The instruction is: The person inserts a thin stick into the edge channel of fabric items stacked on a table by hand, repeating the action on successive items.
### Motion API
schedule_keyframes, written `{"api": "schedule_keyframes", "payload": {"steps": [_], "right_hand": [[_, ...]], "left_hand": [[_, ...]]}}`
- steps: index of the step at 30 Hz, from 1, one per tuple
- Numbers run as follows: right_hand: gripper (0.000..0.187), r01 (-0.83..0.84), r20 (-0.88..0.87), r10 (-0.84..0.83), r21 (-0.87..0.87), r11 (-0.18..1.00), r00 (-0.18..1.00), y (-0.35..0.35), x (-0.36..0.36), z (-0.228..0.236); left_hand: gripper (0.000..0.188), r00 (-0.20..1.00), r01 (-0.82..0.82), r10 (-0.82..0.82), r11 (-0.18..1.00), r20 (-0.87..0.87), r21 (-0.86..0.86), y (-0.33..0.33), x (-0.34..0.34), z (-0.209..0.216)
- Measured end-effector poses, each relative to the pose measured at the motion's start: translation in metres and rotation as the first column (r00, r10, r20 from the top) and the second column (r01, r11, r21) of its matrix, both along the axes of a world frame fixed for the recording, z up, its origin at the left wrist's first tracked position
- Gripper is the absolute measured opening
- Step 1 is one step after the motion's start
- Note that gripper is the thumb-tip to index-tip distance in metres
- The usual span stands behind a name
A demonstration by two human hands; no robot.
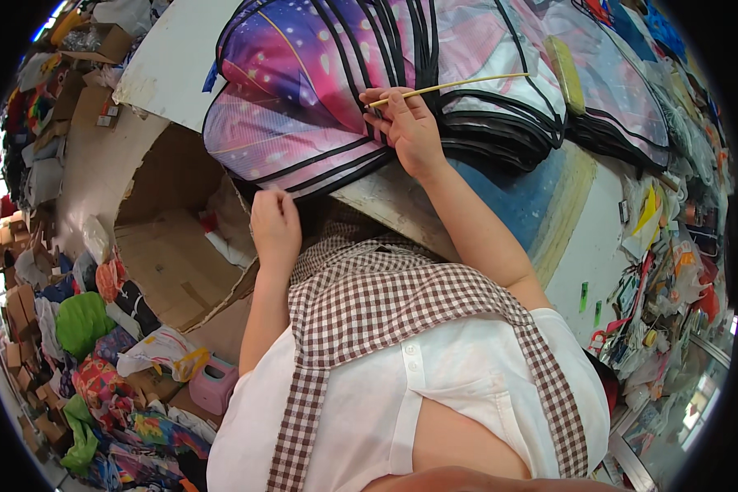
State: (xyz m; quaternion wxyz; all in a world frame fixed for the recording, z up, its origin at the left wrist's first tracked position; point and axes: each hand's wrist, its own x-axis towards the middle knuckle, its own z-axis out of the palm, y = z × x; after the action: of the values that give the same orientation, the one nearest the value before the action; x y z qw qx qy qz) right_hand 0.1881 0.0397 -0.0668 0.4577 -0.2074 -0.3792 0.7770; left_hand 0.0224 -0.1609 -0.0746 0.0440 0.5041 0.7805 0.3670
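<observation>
My right hand (pixel 407 129) is closed round one end of a thin yellow stick (pixel 467 82), which points to the right over the fabric. Under it lies a pile of purple and pink printed fabric pieces (pixel 287 66) with black bound edges, several layers deep. My left hand (pixel 276 228) has its fingers curled in at the lower edge of the pile, next to a black-edged panel; what it grips, if anything, is hidden. On the right part of the pile rests a yellowish bar (pixel 564 75).
An open cardboard box (pixel 172 271) stands on the floor left of the white table (pixel 168 61). A pink plastic stool (pixel 214 384) and heaps of coloured cloth and bags (pixel 82 324) are farther left. Clutter in plastic bags (pixel 672 271) lines the right side.
</observation>
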Motion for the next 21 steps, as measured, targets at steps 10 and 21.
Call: {"api": "schedule_keyframes", "payload": {"steps": [10, 21], "right_hand": [[0.02, 0.008, 0.111, -0.024, 0.149, 0.989, 0.993, -0.001, -0.004, -0.017], [0.008, -0.078, 0.382, -0.305, 0.725, 0.684, 0.872, 0.005, 0.008, -0.026]], "left_hand": [[0.032, 0.947, 0.211, -0.214, 0.977, -0.24, -0.038, 0.079, 0.033, 0.0], [0.006, 0.966, 0.249, -0.241, 0.964, -0.094, 0.089, 0.114, 0.03, -0.02]]}}
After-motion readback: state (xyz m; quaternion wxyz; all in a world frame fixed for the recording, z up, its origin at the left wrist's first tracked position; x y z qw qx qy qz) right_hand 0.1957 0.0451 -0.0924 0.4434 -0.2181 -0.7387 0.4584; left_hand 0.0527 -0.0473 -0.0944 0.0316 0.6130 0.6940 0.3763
